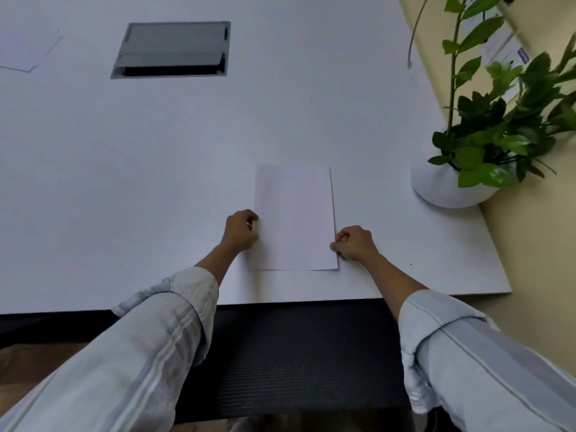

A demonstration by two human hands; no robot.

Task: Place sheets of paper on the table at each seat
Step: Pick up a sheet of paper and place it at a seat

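A white sheet of paper [294, 216] lies flat on the white table [156, 182], close to the near edge. My left hand [240, 229] has its fingers curled at the sheet's left edge, touching it. My right hand [353, 243] pinches the sheet's right edge near the lower corner. A second sheet of paper [26, 49] lies at the far left of the table, only partly in view.
A grey cable hatch [173, 49] is set into the table at the back. A white pot with a green plant [448, 185] stands at the table's right edge, close to the sheet. A dark mesh chair back [296, 353] sits below the near edge.
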